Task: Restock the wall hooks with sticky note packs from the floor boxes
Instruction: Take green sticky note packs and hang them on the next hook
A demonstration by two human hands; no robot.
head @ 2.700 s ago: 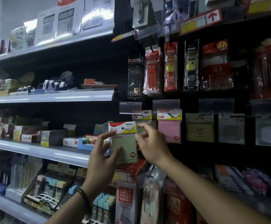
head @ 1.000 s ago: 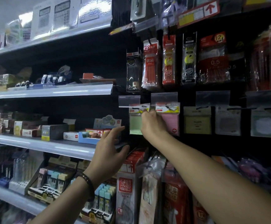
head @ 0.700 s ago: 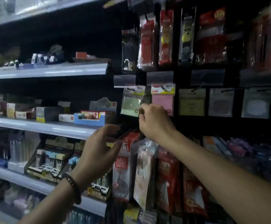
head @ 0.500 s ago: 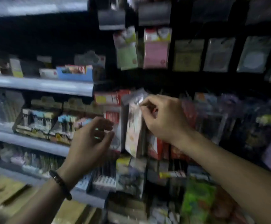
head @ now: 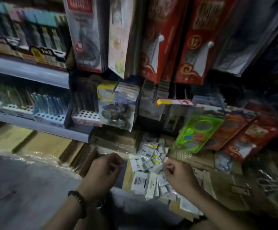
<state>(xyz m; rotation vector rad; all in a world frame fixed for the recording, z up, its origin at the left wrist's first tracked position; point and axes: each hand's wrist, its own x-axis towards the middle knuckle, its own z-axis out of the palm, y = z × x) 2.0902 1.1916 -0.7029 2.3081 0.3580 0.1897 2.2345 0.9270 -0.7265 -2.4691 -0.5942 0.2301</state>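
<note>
Both hands have dropped from the hanging packs to the floor, and the view now tilts down. One left hand (head: 103, 170), wearing one bracelet (head: 78, 200), hangs loosely curled with nothing seen in it at lower centre. One right hand (head: 180, 175) pinches its fingertips at the pile of sticky note packs (head: 149, 161); whether it grasps one I cannot tell. Packs, too blurred to count, fill one box (head: 126, 180) between the hands.

The small white sticky note packs (head: 149, 161) wear glossy clear plastic film (glare streaks betray it). The brown cardboard box (head: 206, 177) looks matt; the pale grey shelf edge (head: 27, 70), smooth.
</note>
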